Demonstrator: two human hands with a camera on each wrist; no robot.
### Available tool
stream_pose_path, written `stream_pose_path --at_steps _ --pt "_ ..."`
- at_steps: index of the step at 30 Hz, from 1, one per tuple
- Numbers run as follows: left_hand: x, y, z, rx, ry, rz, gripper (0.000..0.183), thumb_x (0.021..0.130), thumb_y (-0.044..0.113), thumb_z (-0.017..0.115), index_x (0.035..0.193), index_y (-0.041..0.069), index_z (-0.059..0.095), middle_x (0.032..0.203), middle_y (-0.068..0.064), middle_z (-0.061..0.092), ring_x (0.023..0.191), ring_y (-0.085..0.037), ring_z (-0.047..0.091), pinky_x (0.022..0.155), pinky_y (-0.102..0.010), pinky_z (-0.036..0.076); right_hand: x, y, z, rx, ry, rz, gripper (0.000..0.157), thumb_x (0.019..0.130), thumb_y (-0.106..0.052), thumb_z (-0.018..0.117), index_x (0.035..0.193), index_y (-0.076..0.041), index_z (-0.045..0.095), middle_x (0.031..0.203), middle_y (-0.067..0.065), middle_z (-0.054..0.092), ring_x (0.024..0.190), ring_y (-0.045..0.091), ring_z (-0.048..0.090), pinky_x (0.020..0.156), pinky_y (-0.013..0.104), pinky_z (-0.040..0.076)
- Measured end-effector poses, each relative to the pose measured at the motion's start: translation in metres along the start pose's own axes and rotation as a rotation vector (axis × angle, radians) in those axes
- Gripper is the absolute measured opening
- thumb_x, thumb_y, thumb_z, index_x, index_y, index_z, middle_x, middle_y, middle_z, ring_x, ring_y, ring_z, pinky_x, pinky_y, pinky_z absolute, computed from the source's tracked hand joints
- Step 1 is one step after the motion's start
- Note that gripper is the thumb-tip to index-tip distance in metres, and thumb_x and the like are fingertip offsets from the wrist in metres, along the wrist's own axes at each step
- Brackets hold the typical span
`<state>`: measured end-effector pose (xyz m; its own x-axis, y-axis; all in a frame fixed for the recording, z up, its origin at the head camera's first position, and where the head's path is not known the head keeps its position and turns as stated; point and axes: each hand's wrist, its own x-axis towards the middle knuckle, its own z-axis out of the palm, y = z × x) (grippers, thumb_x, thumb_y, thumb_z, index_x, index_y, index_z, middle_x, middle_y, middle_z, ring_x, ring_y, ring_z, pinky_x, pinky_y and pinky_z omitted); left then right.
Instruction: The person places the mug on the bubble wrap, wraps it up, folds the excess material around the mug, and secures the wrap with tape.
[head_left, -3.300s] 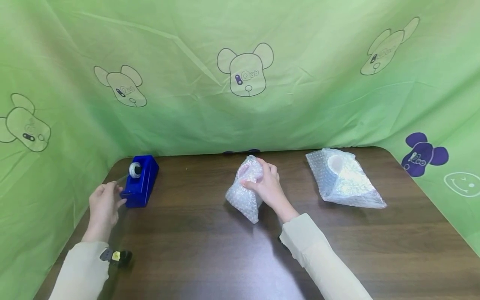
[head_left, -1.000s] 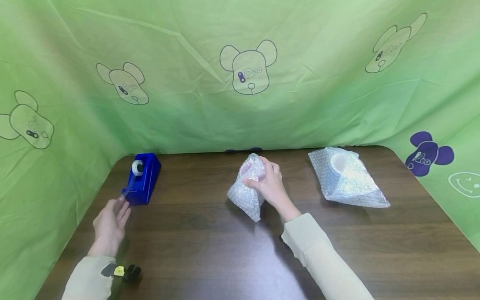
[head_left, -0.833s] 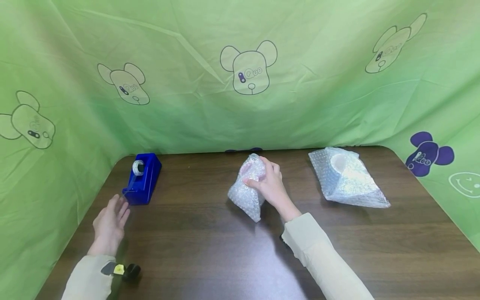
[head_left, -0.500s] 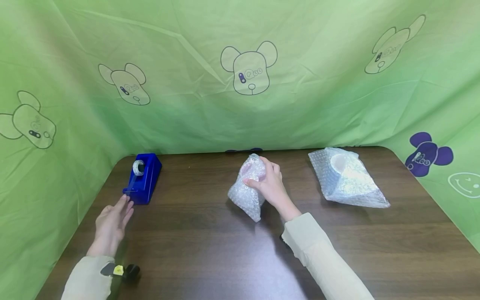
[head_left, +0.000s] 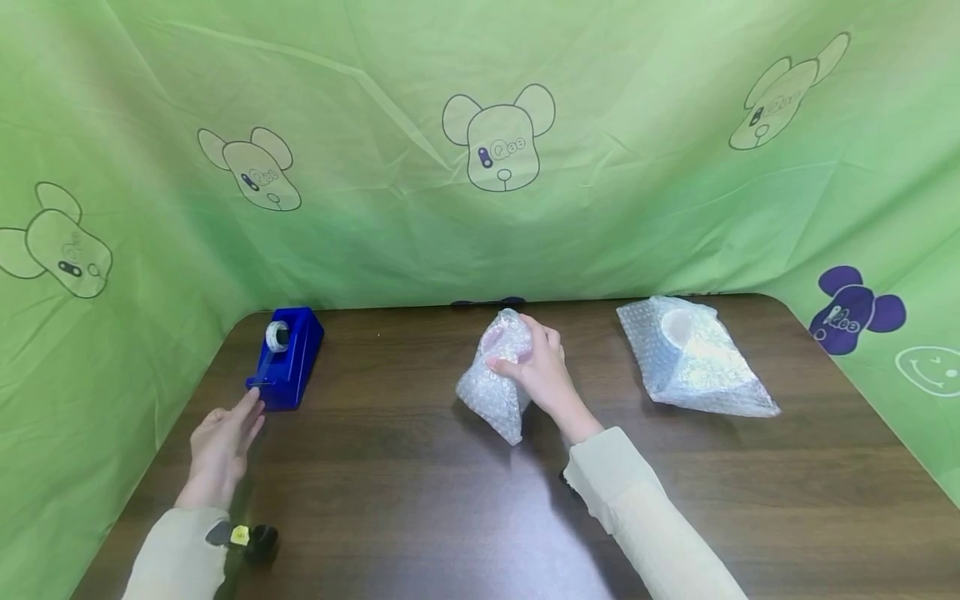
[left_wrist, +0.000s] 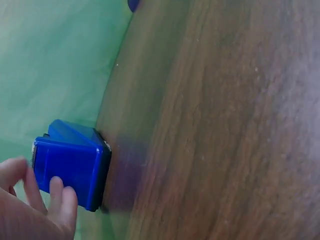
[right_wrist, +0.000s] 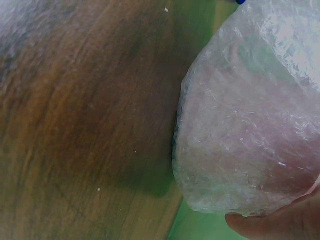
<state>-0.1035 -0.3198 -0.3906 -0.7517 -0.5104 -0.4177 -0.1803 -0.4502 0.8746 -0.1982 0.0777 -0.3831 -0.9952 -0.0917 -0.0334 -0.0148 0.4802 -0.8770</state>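
Observation:
In the head view, my left hand (head_left: 221,446) is at the front of a blue tape dispenser (head_left: 292,358) on the table's left. Thumb and forefinger pinch at its serrated edge, where the clear tape (head_left: 265,367) runs down from the roll; in the left wrist view the other fingers lie against the blue front (left_wrist: 67,167). My right hand (head_left: 542,371) grips a bubble-wrapped bundle (head_left: 487,392) at mid-table, thumb across its near side. Something pinkish with a round rim shows through the wrap, which fills much of the right wrist view.
A second bubble-wrapped package (head_left: 701,362), with a white round end showing inside, lies at the table's back right. Green printed cloth (head_left: 375,208) hangs behind and at both sides of the dark wooden table (head_left: 420,517). A dark strap device (head_left: 258,543) sits at my left wrist.
My left hand first drew away from the dispenser toward me, then came back up, its fingertips now at the cutting edge. The right hand keeps its grip on the bundle.

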Motion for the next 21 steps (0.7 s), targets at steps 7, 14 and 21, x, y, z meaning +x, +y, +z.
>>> stream_pose_path --at_steps 7,14,21 --pt "0.011 0.001 0.004 0.578 0.167 0.117 0.046 0.084 0.035 0.070 0.053 0.022 0.038 0.056 0.013 0.030 0.043 -0.004 0.026 0.038 -0.023 0.024 0.000 0.000 0.000 0.009 0.001 -0.002 0.088 0.078 -0.031 0.076 0.149 -0.020 0.026 0.151 0.017 0.020 0.133 0.036 0.029 0.106 0.058 0.036" --pt "0.019 -0.001 0.008 0.561 0.175 0.273 0.043 0.085 0.013 0.065 0.050 0.019 0.041 0.059 0.020 0.041 0.070 -0.004 0.040 0.060 -0.018 0.034 -0.001 0.000 0.001 0.004 0.003 -0.004 0.089 0.078 -0.033 0.076 0.150 -0.020 0.026 0.151 0.018 0.020 0.137 0.036 0.025 0.109 0.058 0.033" --pt "0.020 -0.003 0.012 0.553 0.195 0.343 0.037 0.084 0.005 0.063 0.056 0.016 0.042 0.061 0.022 0.051 0.071 -0.001 0.046 0.063 -0.014 0.039 -0.001 0.000 0.001 0.006 0.006 0.001 0.089 0.078 -0.032 0.076 0.150 -0.020 0.026 0.151 0.017 0.020 0.131 0.035 0.031 0.106 0.056 0.037"
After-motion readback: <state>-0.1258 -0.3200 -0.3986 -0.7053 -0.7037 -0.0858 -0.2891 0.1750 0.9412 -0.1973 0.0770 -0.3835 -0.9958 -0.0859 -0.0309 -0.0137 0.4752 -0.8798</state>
